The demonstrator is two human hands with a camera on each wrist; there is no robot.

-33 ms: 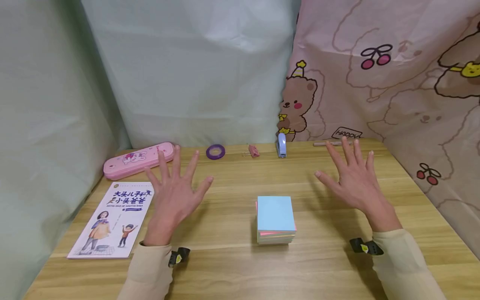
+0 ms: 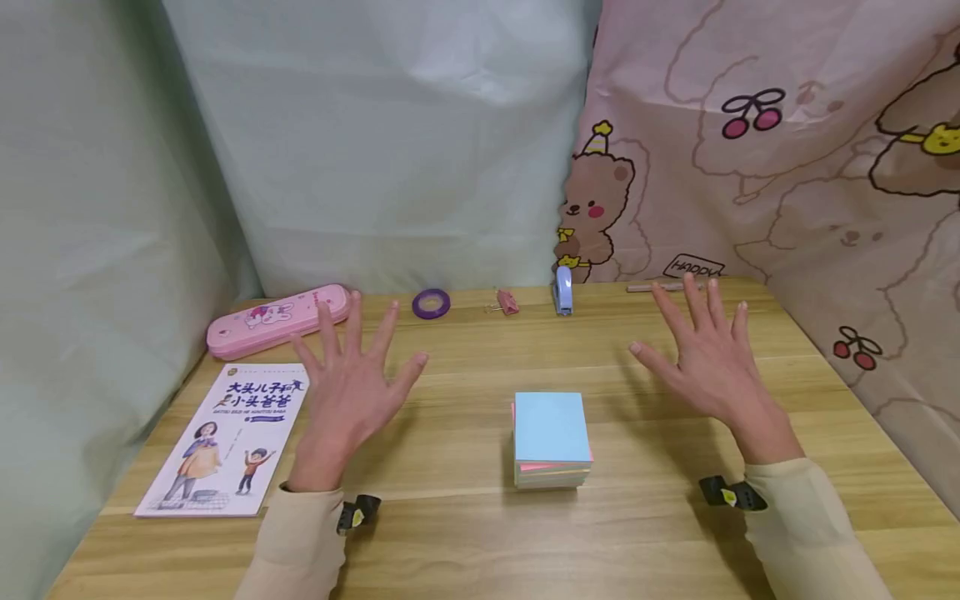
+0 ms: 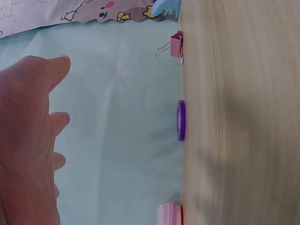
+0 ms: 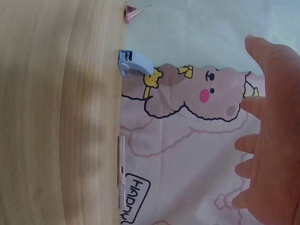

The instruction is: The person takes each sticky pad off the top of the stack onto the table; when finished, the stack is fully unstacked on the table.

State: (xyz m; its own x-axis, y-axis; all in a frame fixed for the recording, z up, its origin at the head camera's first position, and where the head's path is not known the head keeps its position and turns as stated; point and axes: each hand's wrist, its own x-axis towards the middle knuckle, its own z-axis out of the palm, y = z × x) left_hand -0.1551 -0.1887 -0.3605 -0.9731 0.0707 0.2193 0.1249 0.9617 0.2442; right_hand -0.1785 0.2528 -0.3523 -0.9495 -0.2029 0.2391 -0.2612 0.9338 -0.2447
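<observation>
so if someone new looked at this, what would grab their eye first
Probably the left hand and right hand, held over the wooden table with fingers spread. Between them on the table sits a paper block with a light blue top. At the back, a cartoon bear on the pink cloth stands out beside the plain pale cloth.

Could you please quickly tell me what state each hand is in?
Left hand: open, fingers spread, holding nothing.
Right hand: open, fingers spread, holding nothing.

The left wrist view crops the pencil case [image 3: 168,214] and stapler [image 3: 165,7]; the picture book's [image 2: 225,454] smallest print is illegible.
</observation>
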